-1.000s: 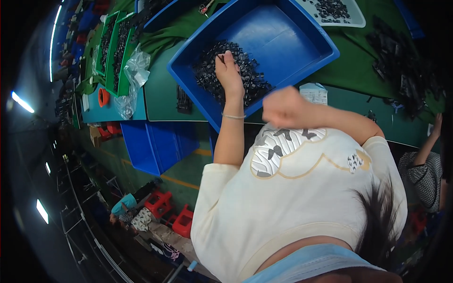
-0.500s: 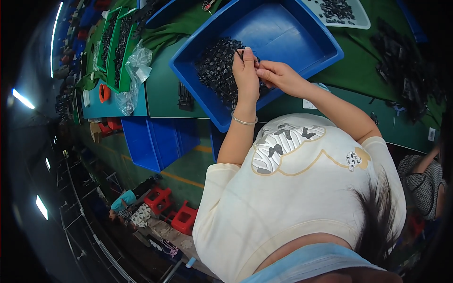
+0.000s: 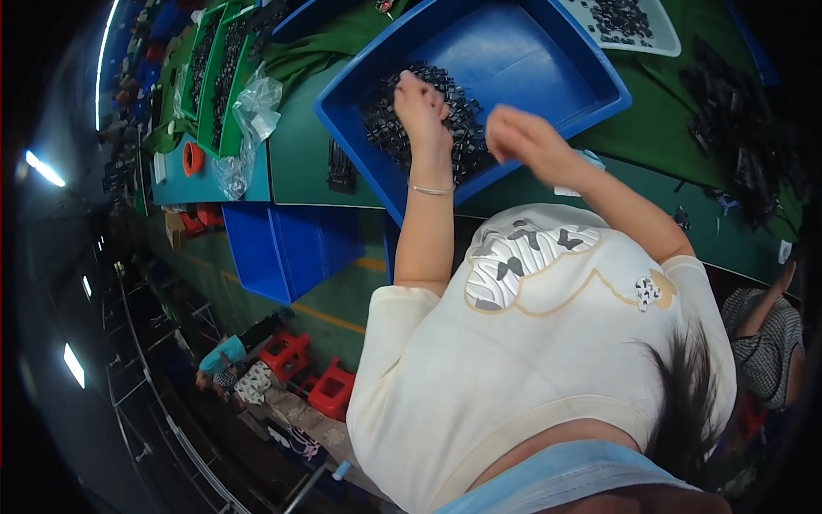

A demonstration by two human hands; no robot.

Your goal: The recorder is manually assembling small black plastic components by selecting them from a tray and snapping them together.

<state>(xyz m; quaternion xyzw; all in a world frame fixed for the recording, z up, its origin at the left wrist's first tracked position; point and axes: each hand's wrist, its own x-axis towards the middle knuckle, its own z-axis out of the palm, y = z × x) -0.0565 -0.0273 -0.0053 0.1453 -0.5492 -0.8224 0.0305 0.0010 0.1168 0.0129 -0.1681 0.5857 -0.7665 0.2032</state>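
A big blue bin (image 3: 514, 51) stands tilted across the table, with a heap of small black plastic parts (image 3: 467, 116) in its left half. My left hand (image 3: 419, 116) hangs over that heap, its fingers curled in; whether a part sits in them is hidden. Over the bin's near edge, to the right of the heap, is my right hand (image 3: 527, 141). Motion smears its bent fingers, so I cannot make out anything in them. The two hands are apart.
Green trays (image 3: 227, 86) of black parts and a clear plastic bag (image 3: 248, 128) lie at left, by an orange tape roll (image 3: 193, 158). A white tray (image 3: 659, 38) and a dark pile of parts (image 3: 741, 128) are at right. Below the table stand blue crates (image 3: 291, 248).
My hands were together over the bin with a thin black piece at the left fingers. They have parted: the left moved left over the heap, the right a little right. That piece no longer shows.
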